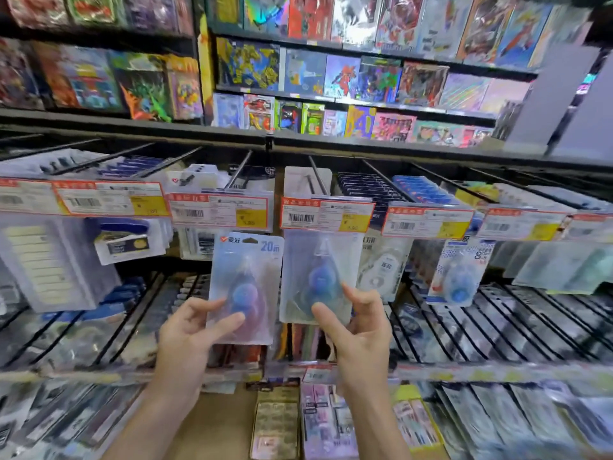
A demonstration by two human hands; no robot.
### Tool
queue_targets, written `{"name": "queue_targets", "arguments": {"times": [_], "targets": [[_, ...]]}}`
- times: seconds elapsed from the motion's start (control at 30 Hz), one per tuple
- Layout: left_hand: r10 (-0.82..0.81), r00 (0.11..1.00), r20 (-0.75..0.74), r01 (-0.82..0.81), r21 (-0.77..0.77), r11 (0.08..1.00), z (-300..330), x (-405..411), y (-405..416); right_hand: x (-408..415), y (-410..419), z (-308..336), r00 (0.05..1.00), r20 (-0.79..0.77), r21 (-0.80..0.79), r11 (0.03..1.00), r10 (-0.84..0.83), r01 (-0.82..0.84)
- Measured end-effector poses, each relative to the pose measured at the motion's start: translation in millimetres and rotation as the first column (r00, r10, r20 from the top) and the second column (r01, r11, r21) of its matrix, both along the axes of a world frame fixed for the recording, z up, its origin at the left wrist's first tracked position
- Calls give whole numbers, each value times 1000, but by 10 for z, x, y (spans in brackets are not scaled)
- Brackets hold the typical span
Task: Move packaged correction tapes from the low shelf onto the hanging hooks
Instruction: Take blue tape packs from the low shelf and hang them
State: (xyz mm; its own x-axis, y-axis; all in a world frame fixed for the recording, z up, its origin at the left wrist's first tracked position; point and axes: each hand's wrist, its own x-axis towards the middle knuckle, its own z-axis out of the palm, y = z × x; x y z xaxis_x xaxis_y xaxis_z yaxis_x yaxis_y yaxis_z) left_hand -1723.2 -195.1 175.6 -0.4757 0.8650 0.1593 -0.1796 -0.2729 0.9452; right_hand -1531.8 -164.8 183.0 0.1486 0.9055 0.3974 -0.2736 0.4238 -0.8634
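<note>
My left hand (195, 330) grips a packaged correction tape (247, 277) by its lower left, thumb on the front; the clear blister pack is marked 20m and holds a blue dispenser. Right beside it a second, similar packaged correction tape (320, 260) hangs under a price tag (326, 217) on a metal hook (316, 175). My right hand (360, 330) pinches that pack's lower edge between thumb and fingers. The two packs sit side by side, edges nearly touching.
Rows of hooks (381, 177) carry more stationery packs with red and yellow price tags (219, 210). Other correction tapes (459, 277) hang to the right. A lower rack of hooks (464, 327) lies below. Shelves of colourful card packs (331, 78) stand above.
</note>
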Motion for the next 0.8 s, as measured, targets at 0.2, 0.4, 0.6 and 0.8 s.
{"name": "queue_targets", "arguments": {"times": [0.2, 0.4, 0.6, 0.8], "targets": [[-68, 998, -18, 69, 34, 997, 23, 14, 124, 10, 57, 129, 999, 43, 35, 999, -32, 31], [-84, 996, -28, 86, 45, 995, -22, -42, 187, -21, 85, 140, 998, 41, 50, 998, -48, 46], [-110, 992, -53, 112, 24, 993, -37, -74, 236, 3, 80, 56, 996, 66, 33, 998, -61, 59], [-117, 991, -66, 119, 24, 993, -69, -160, 231, -14, 41, -60, 992, 95, -44, 995, -85, 89]]}}
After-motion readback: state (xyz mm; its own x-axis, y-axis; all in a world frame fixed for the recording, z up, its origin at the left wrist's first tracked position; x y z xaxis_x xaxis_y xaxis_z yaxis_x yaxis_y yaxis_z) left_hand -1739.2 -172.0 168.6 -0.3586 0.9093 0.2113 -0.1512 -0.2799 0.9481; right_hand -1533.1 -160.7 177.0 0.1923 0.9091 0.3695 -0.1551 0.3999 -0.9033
